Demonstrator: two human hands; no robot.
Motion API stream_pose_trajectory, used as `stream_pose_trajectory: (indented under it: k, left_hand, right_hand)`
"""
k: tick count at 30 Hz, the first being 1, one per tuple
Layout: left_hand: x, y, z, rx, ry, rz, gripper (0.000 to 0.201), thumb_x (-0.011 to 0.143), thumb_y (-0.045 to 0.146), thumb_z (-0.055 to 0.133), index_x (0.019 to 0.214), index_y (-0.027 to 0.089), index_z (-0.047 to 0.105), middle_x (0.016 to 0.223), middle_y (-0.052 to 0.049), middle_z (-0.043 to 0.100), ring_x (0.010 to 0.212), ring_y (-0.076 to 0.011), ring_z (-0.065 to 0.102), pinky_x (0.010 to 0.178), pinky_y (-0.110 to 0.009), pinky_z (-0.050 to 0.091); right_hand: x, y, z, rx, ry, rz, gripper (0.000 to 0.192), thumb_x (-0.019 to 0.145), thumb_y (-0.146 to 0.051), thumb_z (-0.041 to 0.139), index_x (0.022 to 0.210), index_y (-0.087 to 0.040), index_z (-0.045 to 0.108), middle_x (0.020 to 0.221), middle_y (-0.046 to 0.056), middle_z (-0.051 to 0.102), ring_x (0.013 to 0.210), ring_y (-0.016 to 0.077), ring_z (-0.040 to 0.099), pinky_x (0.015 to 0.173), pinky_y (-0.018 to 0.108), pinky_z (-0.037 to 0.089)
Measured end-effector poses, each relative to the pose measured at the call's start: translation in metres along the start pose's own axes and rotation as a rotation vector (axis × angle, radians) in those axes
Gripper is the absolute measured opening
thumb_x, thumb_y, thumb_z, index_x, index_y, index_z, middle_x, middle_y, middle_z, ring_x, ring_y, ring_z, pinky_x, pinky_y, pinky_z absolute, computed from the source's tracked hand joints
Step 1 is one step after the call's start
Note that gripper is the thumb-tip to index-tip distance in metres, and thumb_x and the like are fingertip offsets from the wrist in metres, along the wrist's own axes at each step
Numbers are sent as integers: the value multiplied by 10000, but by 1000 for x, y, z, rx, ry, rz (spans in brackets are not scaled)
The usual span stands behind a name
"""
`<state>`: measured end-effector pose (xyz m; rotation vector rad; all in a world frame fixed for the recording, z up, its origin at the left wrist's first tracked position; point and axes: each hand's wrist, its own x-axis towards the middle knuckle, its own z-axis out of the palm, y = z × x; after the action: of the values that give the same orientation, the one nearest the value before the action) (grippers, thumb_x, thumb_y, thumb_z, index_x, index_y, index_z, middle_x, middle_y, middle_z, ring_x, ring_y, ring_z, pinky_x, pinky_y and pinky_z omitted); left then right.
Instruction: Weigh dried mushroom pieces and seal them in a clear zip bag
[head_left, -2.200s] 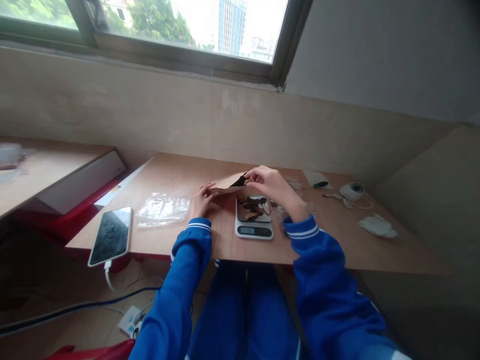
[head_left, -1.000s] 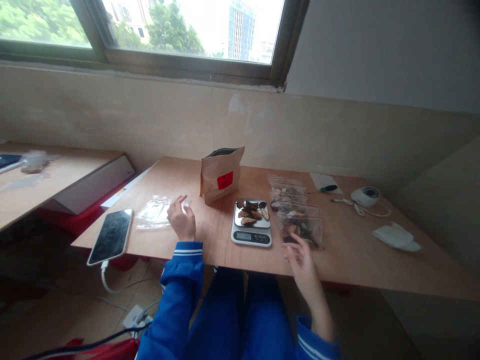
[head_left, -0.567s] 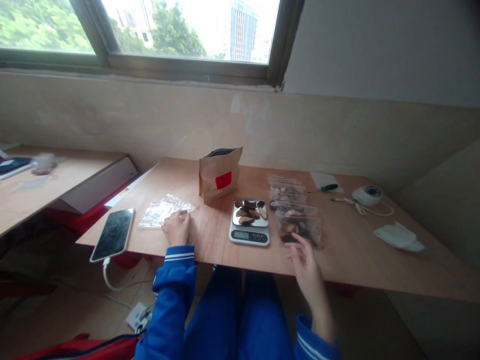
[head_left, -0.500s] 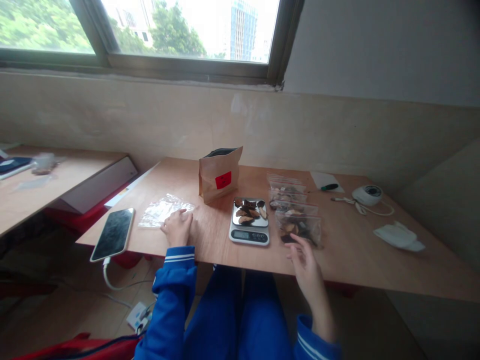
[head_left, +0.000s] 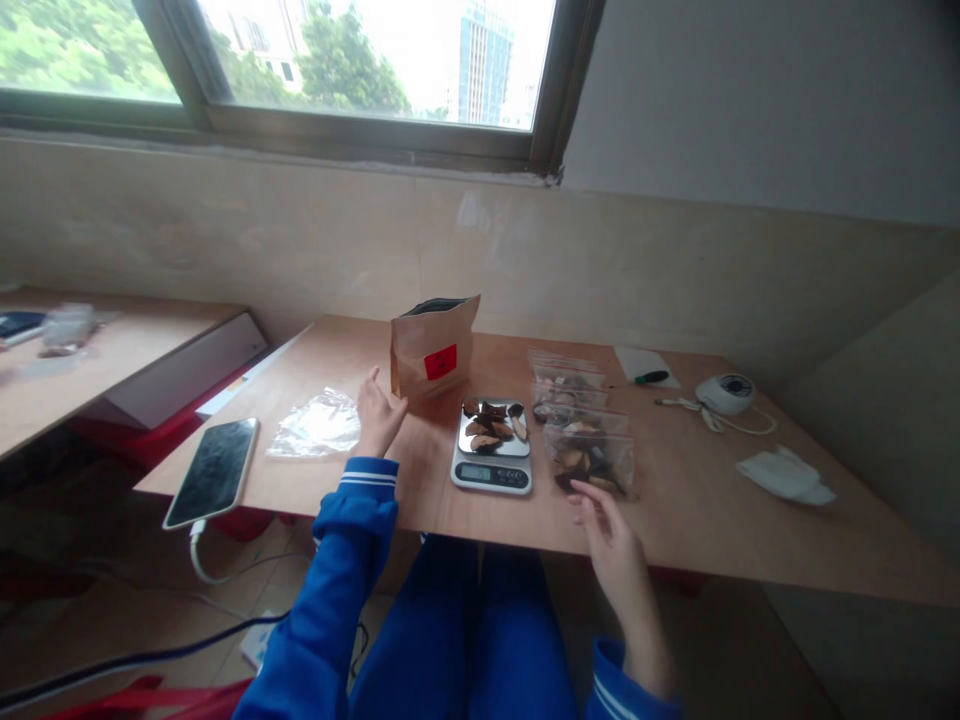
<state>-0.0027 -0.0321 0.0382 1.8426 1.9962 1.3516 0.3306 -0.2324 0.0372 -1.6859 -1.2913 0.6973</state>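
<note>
Brown pouch [head_left: 414, 362] standing open behind a loaded white scale [head_left: 493, 487]

I have my left hand [head_left: 380, 415] just beside the pouch's near left corner, fingers spread, thumb well apart, holding nothing; whether my thumb tip touches the pouch, I can't tell. The pouch stands upright on the desk [head_left: 705, 515], its dark mouth gaping and a red label [head_left: 441, 362] facing me. In front of it, a little to the right, sits the scale, its plate carrying several dark-skinned, pale-cut slices [head_left: 501, 431]. The digits on the display [head_left: 475, 472] are too blurred to read.

My right hand [head_left: 611, 525] is at the near edge of the front bag in a row of zip bags [head_left: 600, 455], with brown and pale pieces inside. These fingers are loosely bent, thumb and forefinger slightly parted, gripping nothing I can see; whether they touch that bag, I can't say.

To my left, a clear plastic bag [head_left: 319, 425] lies flat, then a phone [head_left: 214, 472] with a white cable [head_left: 196, 545] plugged in. On the far right lie a green-handled screwdriver [head_left: 652, 377] and a white camera [head_left: 725, 393].
</note>
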Motion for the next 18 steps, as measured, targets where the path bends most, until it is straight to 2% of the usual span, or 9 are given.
stream_pose_trajectory:
  k: [2, 4, 6, 8, 14, 16, 18]
  left_hand:
    - [-9, -13, -14, 112, -27, -42, 447, 744, 214, 571, 1176, 99, 585, 1189, -182, 574, 1182, -317, 536, 1020, -452, 415]
    - [-20, -27, -27, 183, -164, -118, 259, 775, 275, 546, 962, 152, 677, 967, -119, 629, 1012, -291, 611, 935, -437, 468]
    - [-30, -36, -36, 218, -256, -163, 259, 760, 329, 572, 906, 149, 688, 875, -99, 629, 899, -271, 632, 869, -408, 496]
    - [-36, -39, -39, 217, -279, -170, 260, 751, 329, 570, 885, 147, 698, 874, -99, 629, 851, -251, 635, 835, -383, 505]
    - [-39, -22, -51, 119, -198, -195, 242, 782, 279, 516, 870, 128, 683, 861, -96, 655, 771, -222, 635, 820, -372, 509]
    - [-47, -9, -58, 66, -166, -146, 231, 809, 309, 514, 847, 144, 671, 850, -89, 658, 761, -221, 635, 801, -375, 516]
    - [-63, 7, -66, -26, -88, -17, 229, 852, 345, 504, 881, 174, 654, 904, -79, 666, 836, -223, 645, 825, -377, 517]
  right_hand:
    - [1, 3, 1, 5, -3, 3, 475, 890, -539, 438, 1157, -191, 620, 1060, 117, 701, 834, 213, 688, 744, 319, 565]
    - [2, 4, 2, 10, -7, 3, 475, 890, -541, 443, 1160, -192, 620, 1055, 117, 702, 844, 216, 686, 753, 325, 563]
    - [2, 4, 5, 14, -8, 4, 478, 887, -544, 451, 1158, -190, 623, 1046, 119, 704, 849, 220, 683, 755, 331, 562]
    - [1, 2, 7, 24, -11, 7, 483, 884, -548, 452, 1151, -186, 628, 1037, 121, 706, 841, 221, 680, 745, 333, 563]
    - [-1, -10, 8, 32, -31, -16, 481, 889, -546, 447, 1135, -180, 637, 1030, 119, 705, 813, 209, 665, 737, 321, 547]
    - [-2, -16, 11, 51, -30, -14, 491, 880, -559, 458, 1128, -177, 641, 1021, 122, 705, 817, 213, 659, 740, 323, 540]
    - [-2, -24, 21, 107, -27, -10, 499, 868, -580, 476, 1096, -175, 657, 999, 123, 706, 830, 220, 653, 760, 332, 534]
